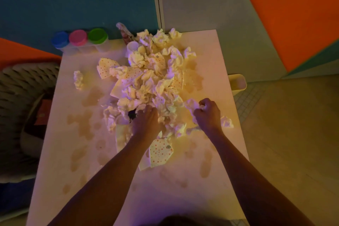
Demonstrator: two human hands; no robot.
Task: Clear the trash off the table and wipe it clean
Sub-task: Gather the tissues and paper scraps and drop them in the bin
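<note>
Right now a big heap of crumpled tissues (154, 82) covers the middle of the table (216, 71), with several dotted paper napkins (107, 67) mixed into it and 1 more dotted napkin (159, 152) lying at the near edge of the heap, between the person's forearms. The left hand (146, 123) is pushed into the near side of the heap, palm down; its fingers are buried among the tissues, so I cannot tell whether they hold anything. The right hand (208, 113) is just right of the heap, fingers curled tight around a wad of tissue (191, 105) that sticks out from the fist. A small loose ball of tissue (227, 122) lies on the table just right of that hand, and another (78, 80) sits apart on the left side. Brownish stains (84, 124) blotch the bare tabletop around the heap. At the far left corner stand 3 tubs in a row with blue (60, 39), pink (78, 37) and green (97, 35) lids. A pale bin (237, 83) stands on the floor beside the table's right edge.
</note>
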